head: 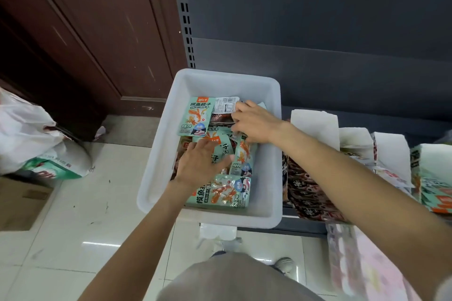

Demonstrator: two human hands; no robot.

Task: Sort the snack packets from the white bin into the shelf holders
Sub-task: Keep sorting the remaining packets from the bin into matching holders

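**Two hands working in the white bin**

Head view: one rectangular white plastic bin (271,173) is holding a heap of glossy mint-green snack packets (221,190) and a few dark ones. The left hand (201,162) is lying flat, fingers spread, on the heap. The right hand (253,121) is curling round packets. Three white card shelf holders (315,127) are standing to the right.

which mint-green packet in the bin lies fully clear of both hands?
The mint-green packet at the white bin's far-left corner; the other mint-green ones sit under or against the hands.
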